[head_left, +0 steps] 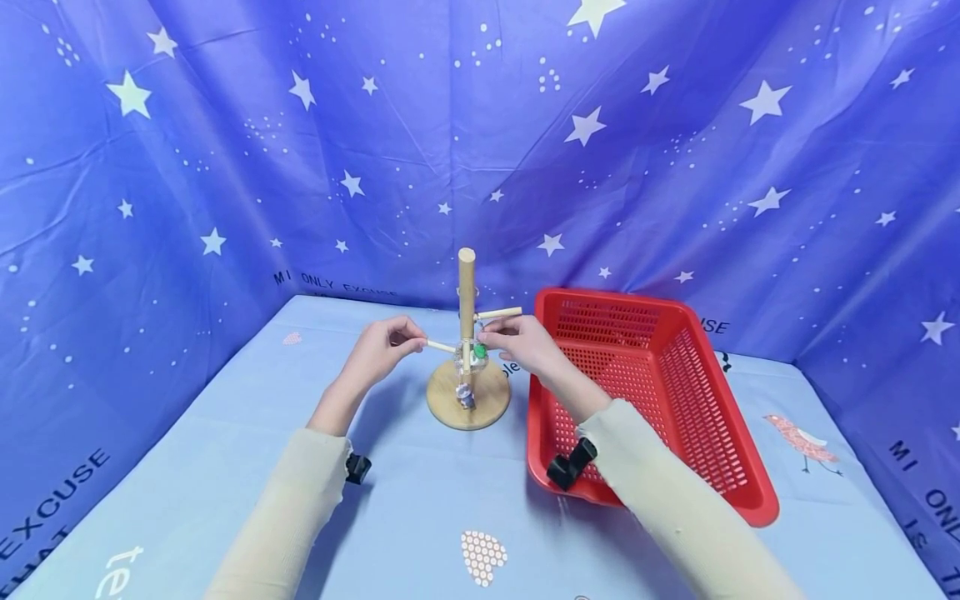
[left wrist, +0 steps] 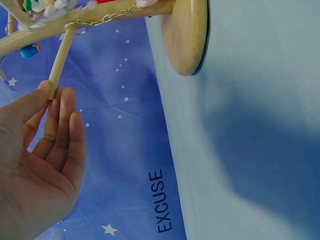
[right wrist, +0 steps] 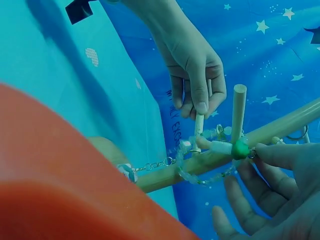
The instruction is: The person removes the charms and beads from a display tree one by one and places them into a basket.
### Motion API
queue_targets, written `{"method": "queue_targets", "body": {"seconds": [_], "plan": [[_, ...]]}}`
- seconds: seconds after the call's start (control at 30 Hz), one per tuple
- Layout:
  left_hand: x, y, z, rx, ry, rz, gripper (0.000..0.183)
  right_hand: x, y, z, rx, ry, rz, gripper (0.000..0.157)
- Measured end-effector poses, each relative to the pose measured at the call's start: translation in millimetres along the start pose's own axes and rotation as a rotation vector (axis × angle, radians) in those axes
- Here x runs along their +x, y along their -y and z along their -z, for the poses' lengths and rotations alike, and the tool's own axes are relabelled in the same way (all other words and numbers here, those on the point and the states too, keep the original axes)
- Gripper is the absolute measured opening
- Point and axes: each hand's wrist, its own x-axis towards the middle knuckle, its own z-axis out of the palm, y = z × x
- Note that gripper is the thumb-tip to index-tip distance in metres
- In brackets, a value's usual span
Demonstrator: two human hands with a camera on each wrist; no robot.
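A wooden stand (head_left: pixel 467 287) with short side pegs rises from a round base. My left hand (head_left: pixel 382 350) pinches the free end of a left-hand peg (left wrist: pixel 61 60) between thumb and fingers. On the stand's other side, my right hand (head_left: pixel 528 343) pinches a small metal ring beside a green bead (right wrist: pixel 240 149), thumb against fingertip. A loop of clear and green beads (right wrist: pixel 187 175) joins that bead and hangs around the front of the post. Lower down, a small grey-blue figure charm (head_left: pixel 465 395) dangles over the base on a chain (left wrist: pixel 112 18).
To the right stands a red plastic basket (head_left: pixel 534 433) with perforated walls, under my right forearm. Another peg (head_left: pixel 501 313) sticks out right of the post. A blue charm (left wrist: pixel 29 51) hangs from the stand. Starry blue cloth (head_left: pixel 420 125) closes off the back.
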Motion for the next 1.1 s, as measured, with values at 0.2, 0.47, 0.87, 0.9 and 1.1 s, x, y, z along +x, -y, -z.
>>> {"method": "queue_targets", "body": {"seconds": [0.2, 0.47, 0.87, 0.9, 1.1], "plan": [[0.7, 0.3, -0.2, -0.003, -0.002, -0.005, 0.008, 3.4, -3.5, 1.6, 0.029, -0.05, 0.025, 0.028], [-0.3, -1.4, 0.0, 0.009, 0.004, 0.009, 0.009, 4.3, -3.9, 4.8, -0.019, -0.064, 0.038, 0.025], [0.4, -1.4, 0.0, 0.007, 0.012, 0.02, 0.008, -4.4, -7.9, 19.7, 0.045, -0.078, 0.092, 0.026], [0.5, -1.2, -0.1, 0.008, 0.012, 0.019, 0.008, -4.8, -8.5, 21.1, 0.043, -0.082, 0.098, 0.025], [1.0, -0.6, -0.5, 0.011, 0.016, 0.021, 0.008, -7.0, -11.6, 29.9, 0.062, -0.114, 0.121, 0.019]]}}
